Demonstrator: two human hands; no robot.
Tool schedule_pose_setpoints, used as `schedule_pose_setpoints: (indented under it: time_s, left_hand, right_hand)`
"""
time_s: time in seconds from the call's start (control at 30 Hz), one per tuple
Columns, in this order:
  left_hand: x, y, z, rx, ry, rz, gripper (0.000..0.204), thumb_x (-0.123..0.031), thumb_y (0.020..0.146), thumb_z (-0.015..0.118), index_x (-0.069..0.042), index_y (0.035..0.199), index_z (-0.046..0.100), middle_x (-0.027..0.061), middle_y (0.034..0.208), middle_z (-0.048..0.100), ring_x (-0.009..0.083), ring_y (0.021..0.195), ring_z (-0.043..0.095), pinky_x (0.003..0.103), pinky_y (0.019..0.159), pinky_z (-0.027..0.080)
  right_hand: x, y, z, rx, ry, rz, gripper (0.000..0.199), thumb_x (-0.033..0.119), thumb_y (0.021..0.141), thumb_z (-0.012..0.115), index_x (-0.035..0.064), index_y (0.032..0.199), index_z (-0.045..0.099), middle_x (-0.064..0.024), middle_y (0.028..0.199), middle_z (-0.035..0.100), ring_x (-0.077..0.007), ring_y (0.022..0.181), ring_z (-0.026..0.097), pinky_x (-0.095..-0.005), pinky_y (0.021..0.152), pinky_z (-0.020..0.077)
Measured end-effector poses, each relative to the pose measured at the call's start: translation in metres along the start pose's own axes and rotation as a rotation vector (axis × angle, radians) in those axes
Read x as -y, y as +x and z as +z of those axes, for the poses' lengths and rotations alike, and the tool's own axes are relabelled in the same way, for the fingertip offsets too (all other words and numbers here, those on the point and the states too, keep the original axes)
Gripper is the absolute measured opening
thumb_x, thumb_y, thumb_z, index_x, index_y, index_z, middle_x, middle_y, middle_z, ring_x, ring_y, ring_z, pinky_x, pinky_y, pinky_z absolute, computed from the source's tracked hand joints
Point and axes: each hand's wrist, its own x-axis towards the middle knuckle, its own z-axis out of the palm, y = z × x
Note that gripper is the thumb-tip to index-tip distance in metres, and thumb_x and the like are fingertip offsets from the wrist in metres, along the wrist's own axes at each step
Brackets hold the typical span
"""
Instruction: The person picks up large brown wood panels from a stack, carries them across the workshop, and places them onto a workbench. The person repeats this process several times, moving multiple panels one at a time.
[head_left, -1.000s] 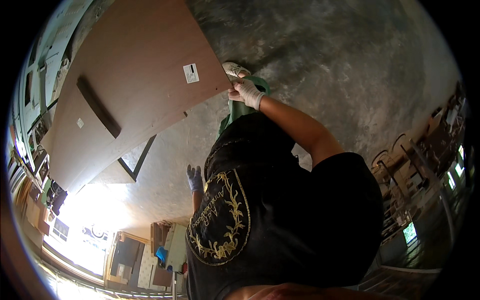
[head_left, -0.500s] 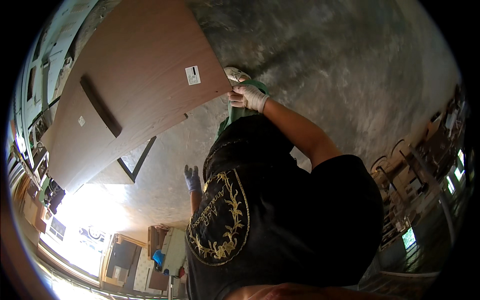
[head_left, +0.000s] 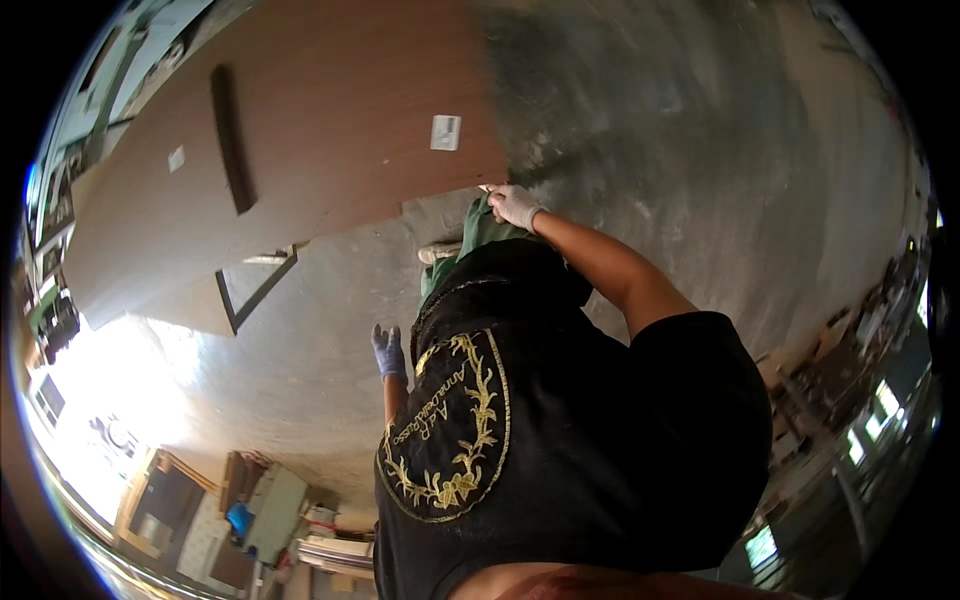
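A large brown wood-grain panel (head_left: 340, 120) fills the upper left, bearing a white label (head_left: 445, 132) and a smaller pale label (head_left: 176, 158). A dark narrow strip (head_left: 232, 140) lies across its face. At the panel's near right corner, my right hand (head_left: 516, 206), in a pale glove, has its fingers closed on the edge; the fingertips are partly hidden. My left hand (head_left: 388, 352), in a grey-blue glove, hangs apart from the panel beside my body, fingers spread and holding nothing.
A dark angled frame (head_left: 258, 292) shows below the panel's near edge. My shoe (head_left: 440, 252) stands on the grey concrete floor (head_left: 640, 130). Stacked boards (head_left: 275, 510) are at the lower left, near a bright opening (head_left: 120, 380). Cluttered material (head_left: 840, 370) lines the right side.
The panel's held corner and its labels have shifted right in view, my right hand staying on the corner. One shoe now shows nearer my body. My left hand stays free.
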Motion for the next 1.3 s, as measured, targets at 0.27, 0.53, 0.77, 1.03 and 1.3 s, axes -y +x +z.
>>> schedule_pose_setpoints:
  time_s: [0.27,0.53,0.77,1.03,1.3]
  left_hand:
    - [0.098,-0.003,-0.039,-0.169,-0.203,-0.035,0.066,-0.021,0.082,0.063,-0.006,0.135,0.027,0.0236,0.136,0.035,0.0308,0.124,0.038,0.036,0.099,0.035]
    - [0.327,-0.005,-0.073,-0.38,-0.605,-0.245,0.074,-0.031,0.079,0.067,-0.002,0.135,0.028,0.0238,0.132,0.04,0.0299,0.121,0.043,0.037,0.097,0.038]
    - [0.215,0.019,-0.234,-0.426,-0.687,-0.279,0.068,-0.027,0.082,0.064,-0.004,0.136,0.029,0.0224,0.134,0.039,0.0293,0.123,0.041,0.037,0.1,0.035]
    - [0.186,0.131,-0.459,-0.688,-0.804,-0.106,0.065,-0.027,0.081,0.064,-0.006,0.134,0.032,0.0212,0.131,0.042,0.0286,0.119,0.044,0.037,0.097,0.036]
    - [0.21,0.149,-0.56,-0.736,-0.68,-0.467,0.067,-0.032,0.079,0.065,-0.002,0.131,0.035,0.0207,0.126,0.047,0.0295,0.114,0.047,0.038,0.094,0.039]
  right_hand:
    - [0.014,0.016,0.102,-0.062,-0.334,-0.115,0.026,0.023,0.089,0.047,0.003,0.076,0.058,-0.0037,0.054,0.053,-0.0137,0.047,0.053,-0.0291,0.047,0.0415]
    - [0.068,0.049,0.3,0.105,-0.419,-0.143,0.012,0.012,0.082,0.053,0.002,0.077,0.059,-0.0071,0.067,0.061,-0.0131,0.053,0.057,-0.0271,0.05,0.048]
    - [0.139,0.052,0.491,0.473,-0.366,-0.214,0.02,-0.003,0.08,0.049,0.0011,0.097,0.06,-0.0074,0.088,0.063,-0.0135,0.069,0.06,-0.0258,0.064,0.0509]
    - [0.242,0.072,0.708,0.491,-0.617,-0.281,0.011,0.016,0.082,0.061,0.0049,0.083,0.061,-0.0048,0.068,0.063,-0.0108,0.057,0.058,-0.0256,0.051,0.0477]
    - [0.319,0.121,0.957,0.714,-0.704,-0.288,0.013,0.015,0.086,0.055,0.0047,0.079,0.061,-0.0015,0.061,0.055,-0.0104,0.049,0.05,-0.0279,0.043,0.0413]
